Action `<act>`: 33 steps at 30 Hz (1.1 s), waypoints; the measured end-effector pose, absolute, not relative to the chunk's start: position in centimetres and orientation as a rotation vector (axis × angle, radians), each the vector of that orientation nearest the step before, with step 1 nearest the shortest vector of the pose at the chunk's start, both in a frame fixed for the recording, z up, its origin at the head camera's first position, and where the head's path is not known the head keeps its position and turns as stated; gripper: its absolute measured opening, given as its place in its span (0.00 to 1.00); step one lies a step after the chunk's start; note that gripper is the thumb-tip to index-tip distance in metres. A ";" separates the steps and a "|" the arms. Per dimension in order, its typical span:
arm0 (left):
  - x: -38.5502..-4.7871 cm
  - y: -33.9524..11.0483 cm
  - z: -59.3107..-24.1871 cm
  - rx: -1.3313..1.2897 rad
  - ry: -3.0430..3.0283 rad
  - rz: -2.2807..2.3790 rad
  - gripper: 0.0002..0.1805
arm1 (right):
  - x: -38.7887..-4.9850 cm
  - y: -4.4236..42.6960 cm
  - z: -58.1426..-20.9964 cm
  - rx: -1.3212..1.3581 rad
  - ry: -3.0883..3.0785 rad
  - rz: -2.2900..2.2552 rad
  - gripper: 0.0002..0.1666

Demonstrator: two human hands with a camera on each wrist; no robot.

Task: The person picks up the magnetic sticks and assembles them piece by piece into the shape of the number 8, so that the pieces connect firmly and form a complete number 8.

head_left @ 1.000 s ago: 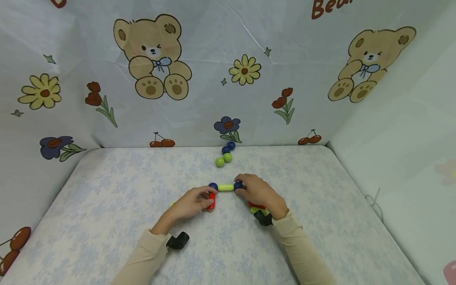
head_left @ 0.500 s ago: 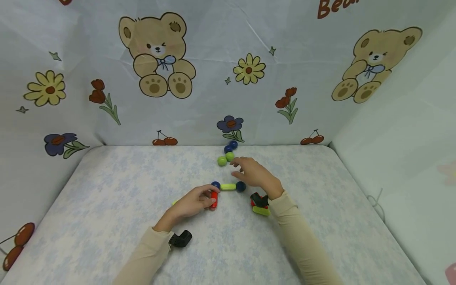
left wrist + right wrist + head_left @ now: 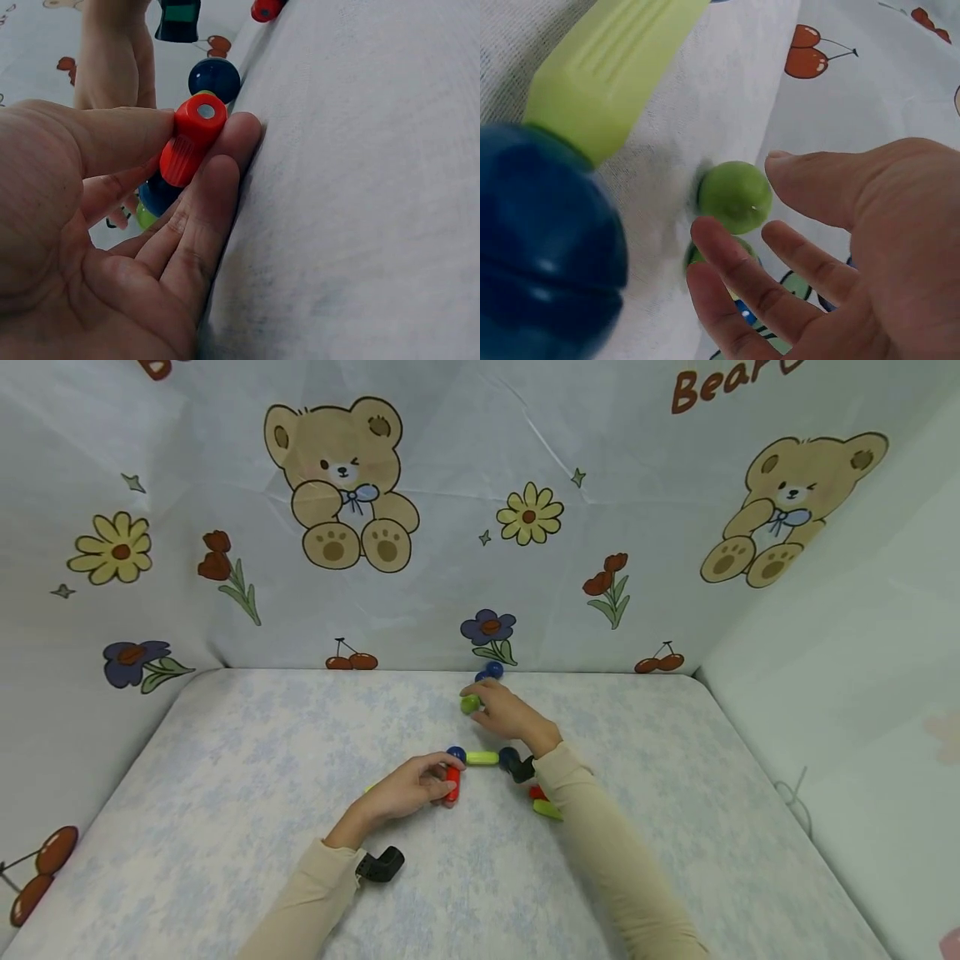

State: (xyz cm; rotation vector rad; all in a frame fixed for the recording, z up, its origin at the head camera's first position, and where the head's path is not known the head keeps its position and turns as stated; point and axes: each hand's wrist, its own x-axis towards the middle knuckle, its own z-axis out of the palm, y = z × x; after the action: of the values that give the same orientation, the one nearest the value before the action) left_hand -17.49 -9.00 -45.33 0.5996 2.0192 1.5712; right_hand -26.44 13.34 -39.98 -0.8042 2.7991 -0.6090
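My left hand [image 3: 408, 789] pinches a red magnetic rod [image 3: 191, 142] between thumb and fingers, low at the tabletop. The rod's far end meets a blue ball [image 3: 457, 753]. From that ball a yellow-green rod [image 3: 482, 758] runs right to a second blue ball [image 3: 547, 247]. My right hand [image 3: 510, 710] is over the loose balls farther back. Its thumb and spread fingers lie around a green ball [image 3: 735, 196], without a clear grip. Another green ball [image 3: 746, 251] is partly hidden behind those fingers.
Two blue balls [image 3: 493, 669] sit at the table's back edge, against the printed backdrop [image 3: 420, 610]. Right of the joined pieces lie a red rod [image 3: 537, 792] and a yellow-green rod [image 3: 547, 810], partly under the right forearm. A yellow-green bit [image 3: 370, 787] shows behind the left hand.
My right hand has let go of the right-hand blue ball and moved back and left to the green balls. The left hand stays put, pinching the red rod.
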 end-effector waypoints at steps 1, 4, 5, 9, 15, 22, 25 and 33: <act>-17.5 -9.0 -45.3 0.599 2.014 1.575 0.19 | -26.6 13.3 -40.1 -0.817 2.799 -0.611 0.25; -17.5 -8.9 -45.3 0.595 1.995 1.587 0.19 | -26.8 13.2 -40.4 -0.840 2.793 -0.607 0.23; -17.5 -8.9 -45.3 0.593 1.990 1.590 0.19 | -26.8 13.2 -40.5 -0.840 2.789 -0.604 0.23; -17.4 -8.8 -45.4 0.589 1.977 1.597 0.19 | -26.8 13.3 -40.8 -0.824 2.784 -0.595 0.21; -17.3 -8.8 -45.2 0.593 1.993 1.591 0.18 | -26.6 13.9 -41.1 -0.866 2.791 -0.598 0.18; -17.3 -8.8 -45.0 0.586 2.016 1.582 0.19 | -26.2 14.6 -41.1 -0.840 2.807 -0.606 0.15; -17.3 -8.7 -45.0 0.578 2.016 1.581 0.19 | -25.8 14.9 -40.8 -0.833 2.821 -0.619 0.15; -17.3 -8.7 -45.1 0.558 2.036 1.569 0.20 | -23.9 15.6 -39.5 -0.858 2.826 -0.727 0.17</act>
State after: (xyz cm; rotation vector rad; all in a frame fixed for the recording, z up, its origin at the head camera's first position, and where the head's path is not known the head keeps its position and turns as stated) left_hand -17.31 -8.74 -45.06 0.5579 2.0356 1.5694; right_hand -23.93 15.61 -39.53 -0.8578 2.8264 -0.7266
